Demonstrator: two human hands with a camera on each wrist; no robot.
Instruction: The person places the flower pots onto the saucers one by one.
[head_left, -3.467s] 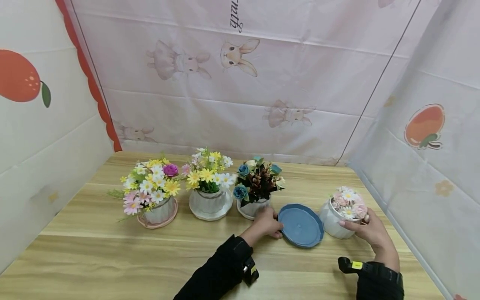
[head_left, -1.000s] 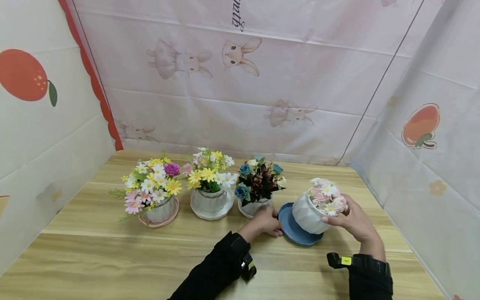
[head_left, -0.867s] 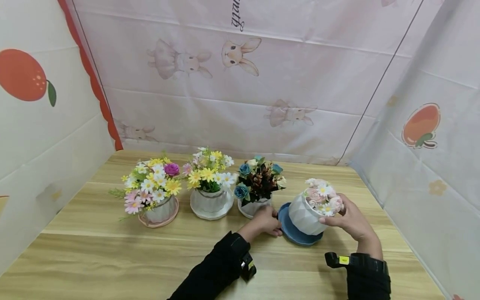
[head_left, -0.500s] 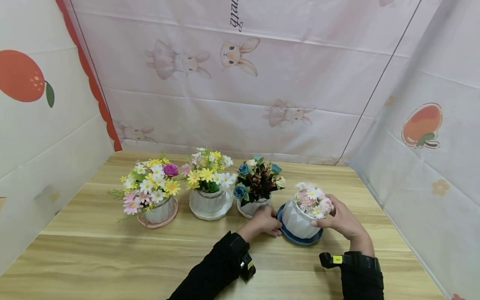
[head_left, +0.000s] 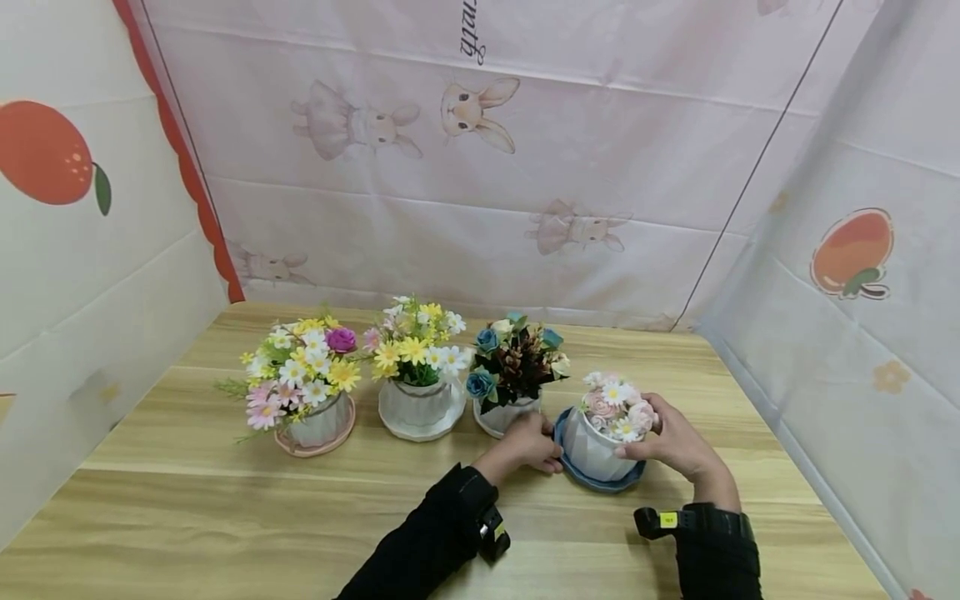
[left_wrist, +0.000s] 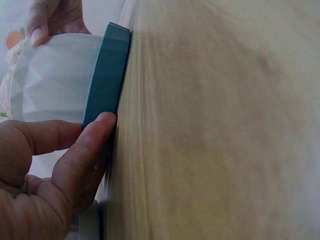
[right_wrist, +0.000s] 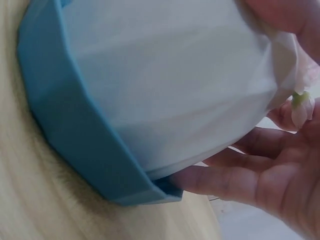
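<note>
A white faceted flowerpot [head_left: 595, 450] with pink and white flowers [head_left: 619, 406] stands in a blue saucer [right_wrist: 85, 115] at the right of the row. My right hand [head_left: 678, 442] grips the pot from its right side, thumb near the upper rim and the other fingers round the far side. One fingertip reaches down to the saucer's inner edge in the right wrist view. My left hand [head_left: 528, 443] pinches the left edge of the saucer between thumb and finger, seen closely in the left wrist view. The saucer lies on the wooden table [head_left: 225, 517].
Left of my left hand stands a white pot with blue and dark flowers [head_left: 517, 367] on a white saucer. Farther left are a pot of yellow and white flowers [head_left: 416, 350] and another mixed bouquet pot [head_left: 303, 375] on a pink saucer. Printed cloth walls [head_left: 480, 183] enclose the table.
My right hand has carried the pink-flowered pot leftward from the table onto the blue saucer, and the pot has gone from tilted to upright. My left hand has stayed at the saucer's edge.
</note>
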